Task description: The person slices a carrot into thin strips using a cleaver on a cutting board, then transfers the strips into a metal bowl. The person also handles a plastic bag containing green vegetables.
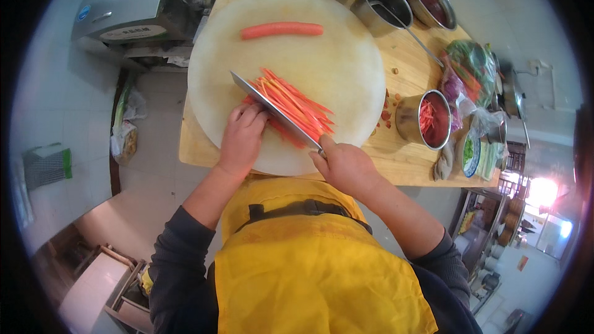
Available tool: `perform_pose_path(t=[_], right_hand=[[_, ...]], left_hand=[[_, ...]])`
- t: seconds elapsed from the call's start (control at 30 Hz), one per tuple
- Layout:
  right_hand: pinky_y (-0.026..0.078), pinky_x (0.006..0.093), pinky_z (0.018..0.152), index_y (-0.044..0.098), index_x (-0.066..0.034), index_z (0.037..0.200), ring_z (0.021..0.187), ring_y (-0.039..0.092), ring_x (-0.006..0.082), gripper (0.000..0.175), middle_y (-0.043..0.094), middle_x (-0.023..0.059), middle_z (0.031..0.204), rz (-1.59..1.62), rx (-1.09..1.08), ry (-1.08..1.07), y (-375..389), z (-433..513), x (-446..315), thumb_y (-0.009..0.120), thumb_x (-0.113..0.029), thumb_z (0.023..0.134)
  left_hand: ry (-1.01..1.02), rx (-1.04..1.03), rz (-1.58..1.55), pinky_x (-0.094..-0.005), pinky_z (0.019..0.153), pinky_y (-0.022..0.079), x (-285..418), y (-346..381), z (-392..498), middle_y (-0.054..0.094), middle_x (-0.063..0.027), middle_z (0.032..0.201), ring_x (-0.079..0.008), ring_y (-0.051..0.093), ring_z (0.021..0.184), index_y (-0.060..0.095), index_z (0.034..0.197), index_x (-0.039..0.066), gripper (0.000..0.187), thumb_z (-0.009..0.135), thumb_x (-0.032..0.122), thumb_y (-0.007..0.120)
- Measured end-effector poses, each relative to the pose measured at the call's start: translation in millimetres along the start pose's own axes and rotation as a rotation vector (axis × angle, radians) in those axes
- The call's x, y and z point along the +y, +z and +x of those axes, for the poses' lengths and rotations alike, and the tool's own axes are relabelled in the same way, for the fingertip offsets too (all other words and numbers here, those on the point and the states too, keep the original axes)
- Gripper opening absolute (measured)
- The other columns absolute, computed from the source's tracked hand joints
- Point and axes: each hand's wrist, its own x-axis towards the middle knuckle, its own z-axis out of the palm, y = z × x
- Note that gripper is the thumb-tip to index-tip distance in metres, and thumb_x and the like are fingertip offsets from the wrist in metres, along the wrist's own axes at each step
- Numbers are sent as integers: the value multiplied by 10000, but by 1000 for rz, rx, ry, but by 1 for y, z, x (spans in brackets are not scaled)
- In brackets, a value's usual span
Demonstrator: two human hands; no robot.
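On a round, pale chopping board [343, 62], my right hand [349, 163] grips the handle of a kitchen cleaver [274, 107]. Its blade runs slantwise across the carrot, edge downward. Long carrot shreds [299, 102] lie in a loose heap on the blade's far side. My left hand [242, 137] rests on the near side with curled fingers against the blade, holding carrot slices [287, 133] down. Its fingertips are partly hidden by the cleaver. Farther back on the board lies a peeled carrot [281, 30], apart from both hands.
Right of the board, a steel pot [423, 119] holds carrot shreds. Behind it are bagged vegetables [471, 74], a bowl of chopped greens [469, 155] and a steel pot [383, 7] with a ladle [420, 44]. A grey machine [125, 4] stands left of the wooden table [197, 148].
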Motion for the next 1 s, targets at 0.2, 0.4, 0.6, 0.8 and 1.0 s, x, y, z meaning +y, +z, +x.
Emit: perform_pose_path(t=[0.2, 0.4, 0.6, 0.8, 1.0], right_hand=[[500, 522, 591, 481, -36, 1040, 665, 644, 422, 313, 650, 198, 687, -11, 93, -31, 6, -2, -10, 582, -328, 993], [501, 521, 594, 488, -36, 1038, 683, 648, 430, 310, 658, 193, 700, 18, 108, -46, 8, 1, 0, 587, -326, 992], [510, 541, 618, 503, -42, 1025, 688, 652, 435, 315, 664, 217, 724, -26, 22, -27, -13, -16, -12, 554, -352, 1001], [502, 547, 610, 502, -31, 1017, 679, 648, 432, 315, 660, 220, 722, -47, 79, -27, 6, 12, -14, 561, -341, 998], [500, 542, 626, 508, -17, 1030, 689, 644, 436, 329, 652, 214, 709, -1, 33, -17, -14, -7, -11, 583, -335, 992]], left_hand=[[65, -20, 25, -366, 952, 516, -18, -6, 2, 658, -82, 1155, -274, 597, 1105, 695, 1047, 58, 241, 823, 57, 608], [71, 0, 49, -357, 957, 521, -26, 0, -1, 658, -85, 1161, -274, 599, 1116, 690, 1067, 50, 262, 831, 81, 581], [49, -10, 52, -352, 961, 520, -26, 1, -5, 647, -78, 1183, -270, 587, 1122, 691, 1077, 56, 275, 828, 88, 577], [46, -10, 35, -349, 941, 527, -24, -2, -4, 639, -58, 1195, -266, 578, 1131, 690, 1056, 56, 256, 833, 91, 571], [39, -7, 23, -350, 928, 533, -25, -2, -4, 649, -45, 1168, -260, 589, 1113, 692, 1044, 54, 248, 829, 93, 576]])
